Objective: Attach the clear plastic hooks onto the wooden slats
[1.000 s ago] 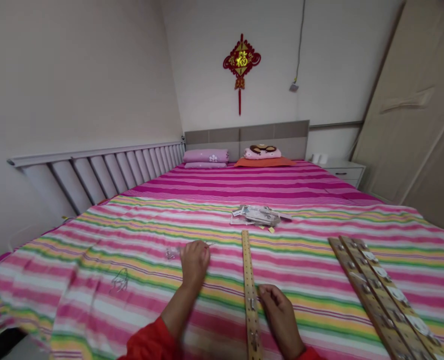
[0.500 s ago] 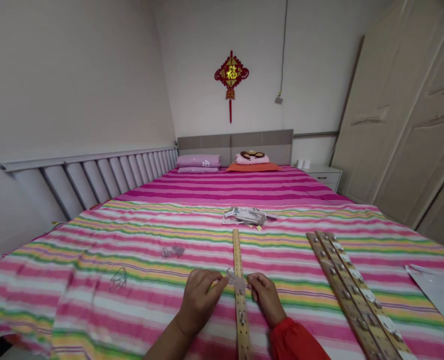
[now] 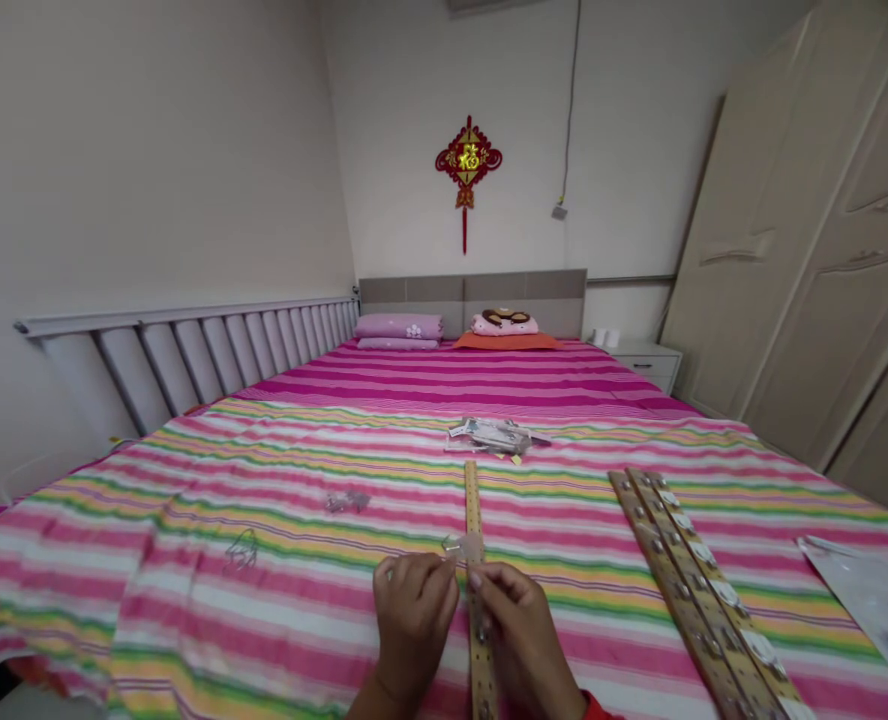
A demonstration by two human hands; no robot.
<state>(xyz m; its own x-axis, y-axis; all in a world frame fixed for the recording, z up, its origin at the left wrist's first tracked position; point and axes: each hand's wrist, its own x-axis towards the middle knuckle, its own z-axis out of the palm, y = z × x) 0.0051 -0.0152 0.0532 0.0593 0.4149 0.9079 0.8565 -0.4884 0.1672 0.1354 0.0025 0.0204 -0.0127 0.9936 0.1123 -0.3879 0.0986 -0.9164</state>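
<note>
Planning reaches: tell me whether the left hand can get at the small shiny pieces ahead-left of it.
Probably yes: only striped blanket shows between the left hand and the small shiny pieces, though that hand looks occupied beside the perforated strip.

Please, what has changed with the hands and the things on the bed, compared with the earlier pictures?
The left hand has moved right, away from the small pile, to the yellowish strip, where it now seems to hold a small clear piece. The right hand has moved left, onto the strip. The strip, pile, thin tangle and boards stayed in place.
</note>
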